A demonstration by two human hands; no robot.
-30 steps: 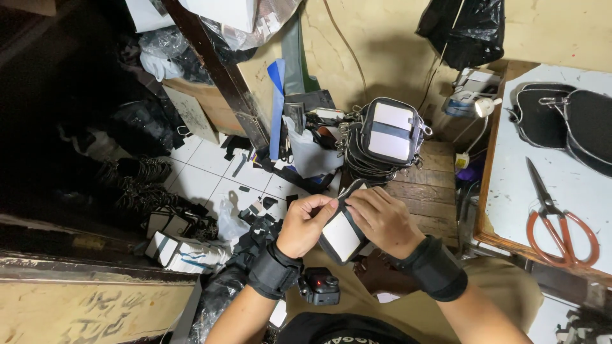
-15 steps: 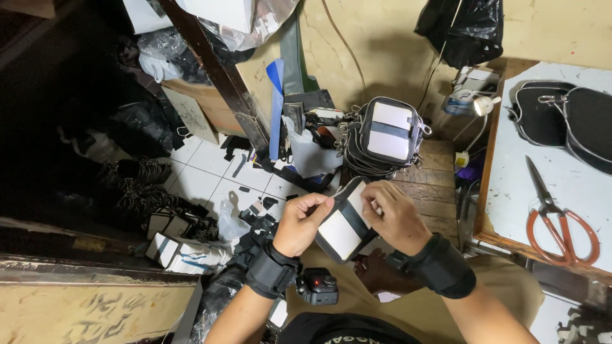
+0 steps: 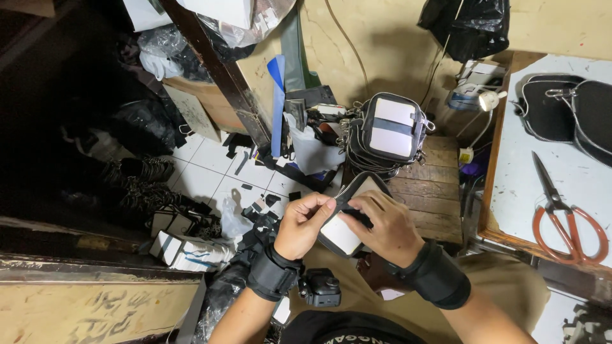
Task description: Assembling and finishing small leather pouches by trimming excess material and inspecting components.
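Left hand (image 3: 305, 224): grip pinched on the zipper edge of a small black pouch with a white front panel (image 3: 344, 230). Right hand (image 3: 382, 226): grip closed over the pouch's other side, fingers across the panel. Pouch held above the lap, tilted. Beyond it, a stack of matching black-and-white pouches (image 3: 389, 134) on a wooden bench (image 3: 433, 191). Orange-handled scissors (image 3: 564, 216) on the white counter (image 3: 529, 191), well apart.

The right hand (image 3: 381, 224) hides much of the small pouch (image 3: 347, 223).
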